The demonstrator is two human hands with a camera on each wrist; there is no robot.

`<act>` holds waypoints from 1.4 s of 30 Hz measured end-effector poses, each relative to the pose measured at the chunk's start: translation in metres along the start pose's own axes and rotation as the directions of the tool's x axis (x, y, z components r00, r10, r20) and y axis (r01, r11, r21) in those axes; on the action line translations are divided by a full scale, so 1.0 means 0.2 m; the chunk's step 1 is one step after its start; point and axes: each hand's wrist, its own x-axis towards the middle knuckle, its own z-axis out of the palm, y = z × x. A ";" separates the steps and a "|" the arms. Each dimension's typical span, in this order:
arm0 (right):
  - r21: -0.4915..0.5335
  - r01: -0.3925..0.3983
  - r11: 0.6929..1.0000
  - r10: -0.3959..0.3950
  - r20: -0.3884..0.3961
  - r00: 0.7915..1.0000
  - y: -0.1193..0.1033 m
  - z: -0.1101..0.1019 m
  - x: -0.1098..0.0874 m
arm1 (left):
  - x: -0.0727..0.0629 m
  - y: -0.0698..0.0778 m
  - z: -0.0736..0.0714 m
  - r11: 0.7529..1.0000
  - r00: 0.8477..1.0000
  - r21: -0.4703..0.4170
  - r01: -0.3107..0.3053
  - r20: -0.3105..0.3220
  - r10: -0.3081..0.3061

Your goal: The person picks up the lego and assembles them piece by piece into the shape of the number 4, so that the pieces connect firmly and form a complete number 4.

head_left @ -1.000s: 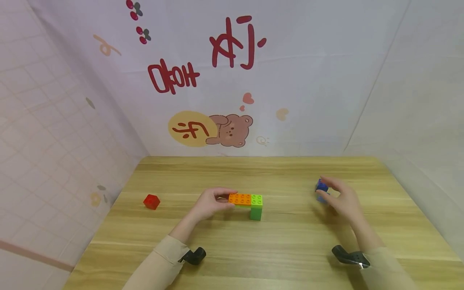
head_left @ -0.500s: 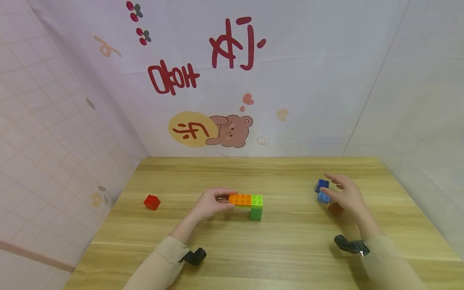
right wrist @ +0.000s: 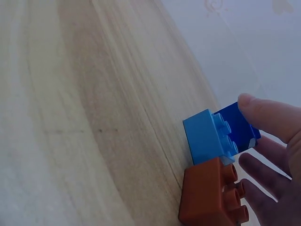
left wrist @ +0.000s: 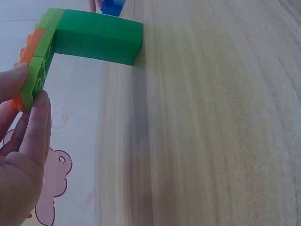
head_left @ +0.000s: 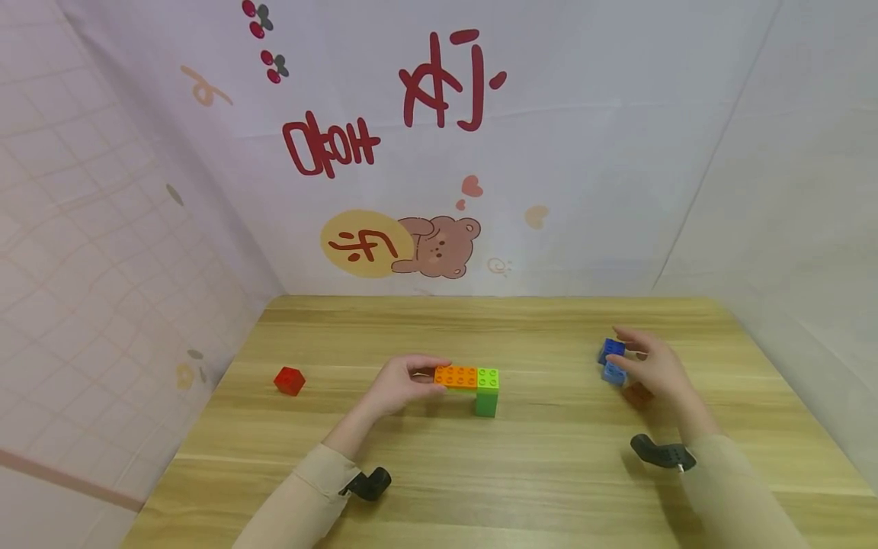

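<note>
My left hand (head_left: 401,387) pinches the left end of a toy building brick assembly. Its upper layer is an orange brick (head_left: 456,377) beside a lime green one (head_left: 488,378), with lime green beneath. Dark green bricks (left wrist: 99,37) form its leg, standing on the table in the head view. Over at the right, my right hand (head_left: 658,370) is held with thumb and fingers spread around a dark blue brick (right wrist: 235,125). A light blue brick (right wrist: 204,136) and a brown brick (right wrist: 202,193) stand close beside it. Contact between fingertips and the dark blue brick cannot be made out.
A red brick (head_left: 289,381) lies at the left of the wooden table (head_left: 521,488). White printed cloth (head_left: 583,152) stands along the back and both sides. Each wrist wears a black camera mount (head_left: 661,453).
My right hand has drawn back a little from the blue bricks, so more of them and the brown brick show. The left hand and its assembly stay in place.
</note>
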 end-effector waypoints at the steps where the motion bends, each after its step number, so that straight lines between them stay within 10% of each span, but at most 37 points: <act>1: 0.004 -0.012 1.000 0.012 0.007 1.000 0.00 0.00 0.00 | 0.00 0.00 0.00 1.000 1.000 0.000 -0.002 0.000 0.002; 26: 0.027 -0.138 0.990 0.140 -0.050 0.989 0.02 0.02 0.01 | -0.01 0.00 0.00 1.000 1.000 -0.026 -0.010 0.008 0.011; 42: 0.075 0.037 0.996 -0.027 -0.123 0.992 -0.19 0.07 0.03 | -0.01 0.01 0.00 1.000 1.000 -0.024 -0.010 0.005 0.010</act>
